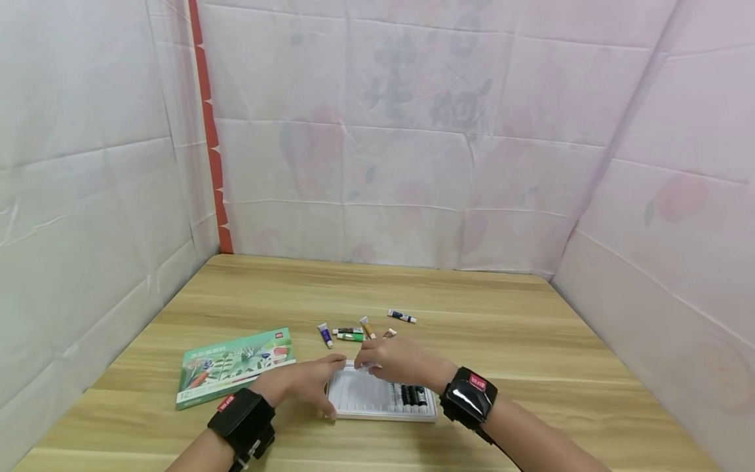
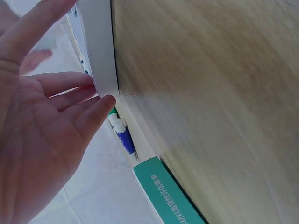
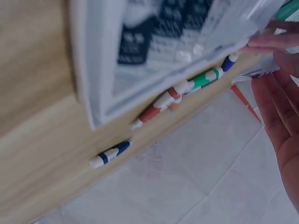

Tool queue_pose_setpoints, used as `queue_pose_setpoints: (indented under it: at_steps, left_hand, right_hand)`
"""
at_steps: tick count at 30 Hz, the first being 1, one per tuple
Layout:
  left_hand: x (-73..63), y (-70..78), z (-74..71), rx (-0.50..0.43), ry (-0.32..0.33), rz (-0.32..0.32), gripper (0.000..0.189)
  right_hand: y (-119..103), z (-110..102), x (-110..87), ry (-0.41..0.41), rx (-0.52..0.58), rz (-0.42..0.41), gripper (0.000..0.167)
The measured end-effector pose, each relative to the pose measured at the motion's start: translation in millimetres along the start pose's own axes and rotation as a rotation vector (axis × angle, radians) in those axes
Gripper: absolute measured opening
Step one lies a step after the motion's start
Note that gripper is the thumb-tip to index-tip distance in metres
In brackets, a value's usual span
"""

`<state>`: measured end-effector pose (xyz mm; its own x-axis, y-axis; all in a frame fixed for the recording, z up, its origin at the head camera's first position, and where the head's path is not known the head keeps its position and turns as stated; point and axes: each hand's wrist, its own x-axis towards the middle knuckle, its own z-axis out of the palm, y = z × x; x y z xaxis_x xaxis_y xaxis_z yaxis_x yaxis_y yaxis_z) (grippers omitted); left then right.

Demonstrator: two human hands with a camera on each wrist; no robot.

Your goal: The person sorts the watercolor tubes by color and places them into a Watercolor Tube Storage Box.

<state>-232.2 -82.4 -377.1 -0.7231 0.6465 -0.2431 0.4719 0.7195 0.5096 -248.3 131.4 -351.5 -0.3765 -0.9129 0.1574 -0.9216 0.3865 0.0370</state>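
A white plastic tray (image 1: 361,392) lies on the table, with several dark-labelled paint tubes (image 1: 413,395) side by side at its right end. My left hand (image 1: 299,385) holds the tray's left end, thumb by the near corner and fingers at the far one. In the left wrist view, its fingertips (image 2: 105,103) touch the tray's white side wall. My right hand (image 1: 396,360) is over the tray's far left part. Its fingers pinch a small whitish paint tube (image 3: 256,73), mostly hidden by them.
Beyond the tray lie loose paint tubes: purple (image 1: 325,335), black (image 1: 348,331), green (image 1: 350,337), yellow-orange (image 1: 367,327), red-brown (image 1: 390,333) and dark blue (image 1: 402,316). A green illustrated box (image 1: 236,364) lies left of the tray. Sheet-covered walls (image 1: 377,164) surround the table.
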Motion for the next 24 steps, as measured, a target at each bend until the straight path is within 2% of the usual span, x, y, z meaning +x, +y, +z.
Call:
queue_pose_setpoints:
  at_steps: [7,12,16,21,24]
  left_hand:
    - [-0.7,0.1,0.1,-0.014,0.003,-0.009,0.090]
    - [-0.9,-0.5,1.0,-0.022,0.003,0.010,0.089]
    - [-1.2,-0.5,1.4,-0.022,0.004,0.015,0.089]
    - [-1.1,0.0,1.4,-0.028,-0.004,-0.002,0.089]
    - [-0.7,-0.4,1.2,-0.024,-0.004,-0.009,0.089]
  right_hand:
    - [-8,9,-14.3,-0.004,0.064,-0.006,0.020]
    - [-11,13,-21.2,-0.017,0.080,-0.002,0.018]
    - [-15,17,-25.5,-0.013,0.067,-0.034,0.017]
    - [-17,22,-32.5,0.000,0.055,-0.049,0.014]
    - [-14,23,-37.1,0.016,0.102,-0.045,0.014]
